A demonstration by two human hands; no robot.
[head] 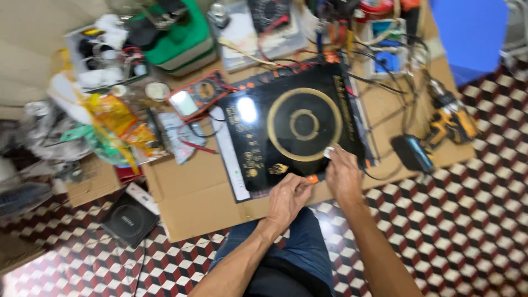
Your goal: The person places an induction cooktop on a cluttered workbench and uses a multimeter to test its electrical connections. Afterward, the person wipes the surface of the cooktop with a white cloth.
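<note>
Checkered red, black and white floor tiles (473, 231) run under a flattened sheet of cardboard (192, 192) on which a black induction cooktop (291, 126) lies, a gold ring at its middle. Both forearms reach up from the near edge of the view over blue-trousered knees.

At the cooktop's near edge, the left hand (287, 198) is curled, its fingers gathered round a small orange piece (312, 178); whether it pinches the piece or merely touches it cannot be told through the blur. Just right of it, the right hand (344, 176) rests on the cooktop's near right corner, wrist straight, fingertips closed on a small white object (329, 152) lying against the glass near the ring.

To the left of the cooktop sits a red multimeter (198, 93) with a lit screen, and beyond it a heap of plastic bags (110, 126) and a green case (179, 38). On the right side of the cardboard lie a yellow and black cordless drill (451, 124) and a black adapter (412, 154), with tangled wires (396, 82) running to the far end. A small dark cooktop (131, 220) rests on the floor at near left.
</note>
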